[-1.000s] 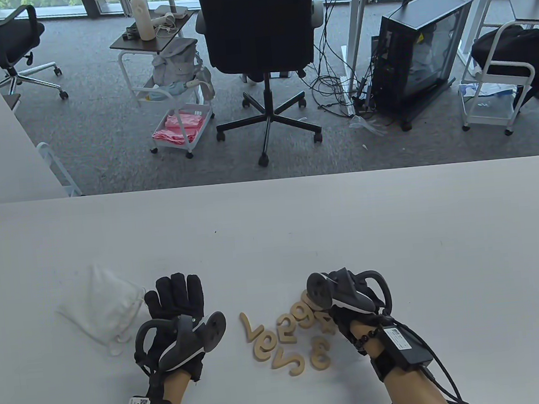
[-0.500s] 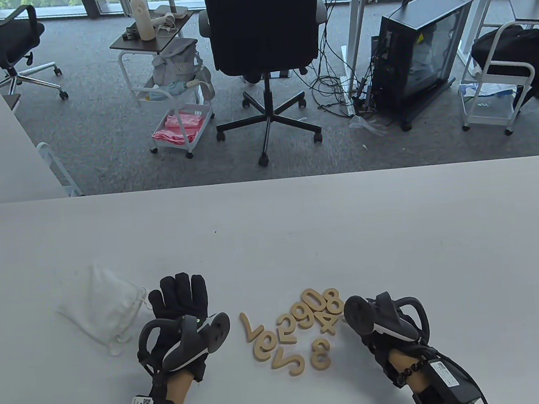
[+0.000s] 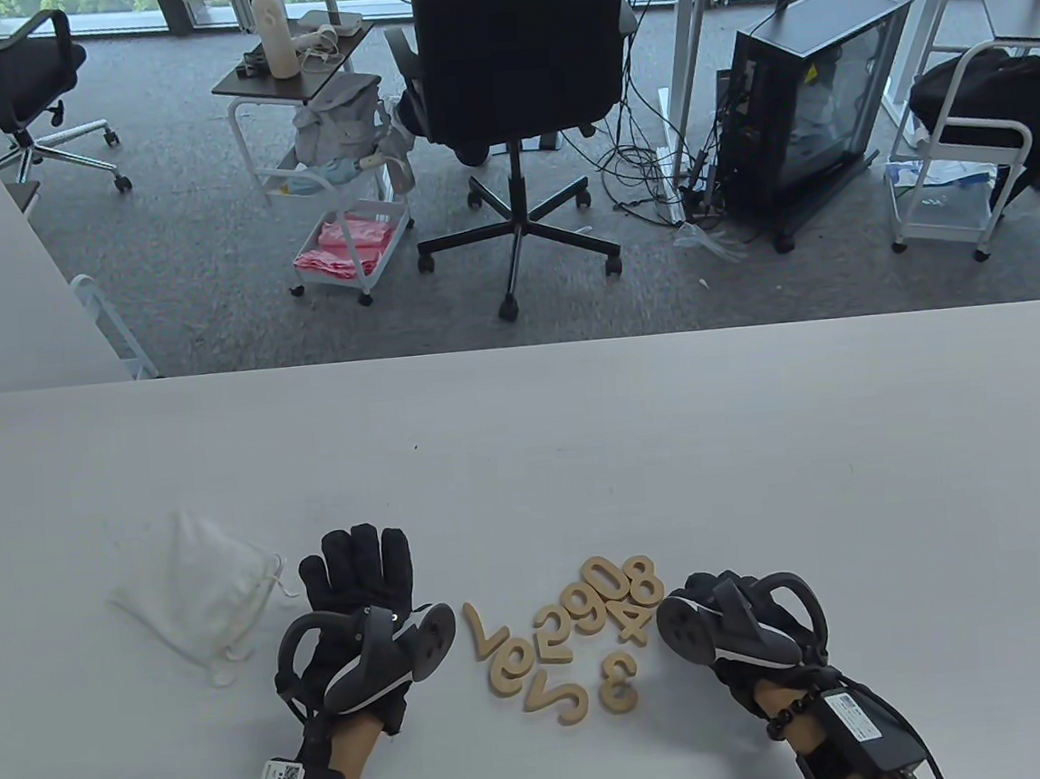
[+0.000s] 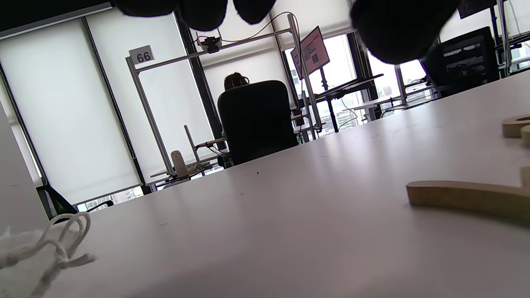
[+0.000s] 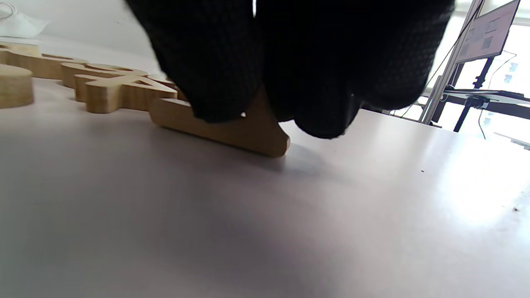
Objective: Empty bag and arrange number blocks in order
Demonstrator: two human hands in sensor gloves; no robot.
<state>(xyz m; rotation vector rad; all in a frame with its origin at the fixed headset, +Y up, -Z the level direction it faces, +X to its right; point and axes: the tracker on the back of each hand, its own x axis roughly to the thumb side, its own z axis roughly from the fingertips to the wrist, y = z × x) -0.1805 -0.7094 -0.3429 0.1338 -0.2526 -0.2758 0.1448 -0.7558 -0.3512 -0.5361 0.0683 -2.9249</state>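
Since a second ago, right hand has withdrawn rightward to the 4 block. Table view: number blocks lie heaped on bench; bag lies left; left hand rests flat, fingers straight. Right wrist view: fingers pinch the block's tip, tilting it. Judged light, stiff; hold edges.

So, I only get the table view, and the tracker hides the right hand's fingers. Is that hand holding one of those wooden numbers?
Observer: Yes. The right wrist view shows the right hand pinching a wooden block; I cannot tell which number.
Visitor: Is it lying flat?
Observer: No, it is tilted. One corner rests on the table and the rest is raised.
Visitor: And the left hand?
Observer: The left wrist view shows the left hand with its fingertips lifted off the table, holding nothing.
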